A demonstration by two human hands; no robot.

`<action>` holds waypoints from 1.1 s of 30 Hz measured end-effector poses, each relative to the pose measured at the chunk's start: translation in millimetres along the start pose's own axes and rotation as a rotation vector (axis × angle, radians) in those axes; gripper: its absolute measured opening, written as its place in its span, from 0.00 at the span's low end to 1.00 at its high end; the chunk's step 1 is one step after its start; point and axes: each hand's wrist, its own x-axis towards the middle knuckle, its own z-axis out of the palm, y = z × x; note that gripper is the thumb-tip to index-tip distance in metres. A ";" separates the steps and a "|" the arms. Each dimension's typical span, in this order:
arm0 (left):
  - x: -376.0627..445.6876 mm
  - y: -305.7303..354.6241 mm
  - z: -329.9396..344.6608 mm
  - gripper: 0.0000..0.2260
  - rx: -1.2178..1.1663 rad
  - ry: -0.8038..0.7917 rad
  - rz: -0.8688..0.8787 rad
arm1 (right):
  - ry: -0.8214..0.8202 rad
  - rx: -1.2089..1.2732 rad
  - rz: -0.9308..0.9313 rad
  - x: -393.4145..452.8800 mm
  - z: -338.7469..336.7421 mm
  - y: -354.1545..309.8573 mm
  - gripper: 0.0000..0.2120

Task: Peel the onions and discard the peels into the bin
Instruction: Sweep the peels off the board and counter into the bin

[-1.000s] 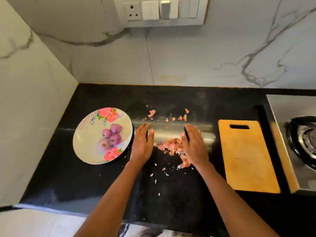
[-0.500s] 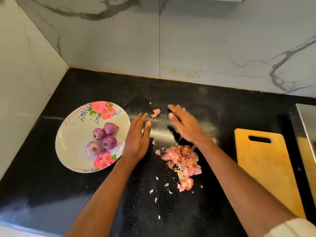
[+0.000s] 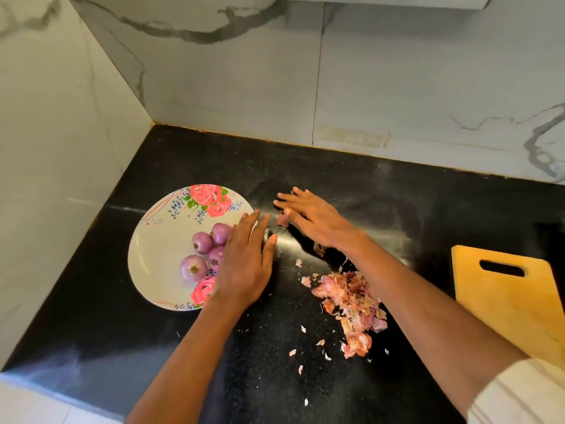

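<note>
Nearest us on the glossy black stone tabletop (image 3: 128,332), small pale flakes of skin are lying scattered, and just beyond them we are seeing the heap of dry pink-brown onion peels (image 3: 348,304), loosely piled between our two forearms. Off to the right a yellow wooden cutting board with a slot handle (image 3: 510,298) is lying flat, well apart from the heap. Our left hand (image 3: 244,264) is resting palm down with its fingers straight and together, gripping nothing, covering the right edge of the round white plate with pink rose prints (image 3: 153,249). Four peeled purple onions (image 3: 201,243) are sitting clustered on that plate (one partly hidden behind the hand). Farther back, our right hand (image 3: 312,215) is lying flat with fingers spread and straight, and a reddish scrap of peel (image 3: 282,220) is showing at its fingertips. Behind everything the grey-veined white marble wall (image 3: 397,87) is rising.
</note>
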 end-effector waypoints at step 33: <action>-114.9 13.0 10.2 0.17 -0.404 0.145 -0.178 | 0.315 0.484 0.327 -163.4 16.9 -46.1 0.23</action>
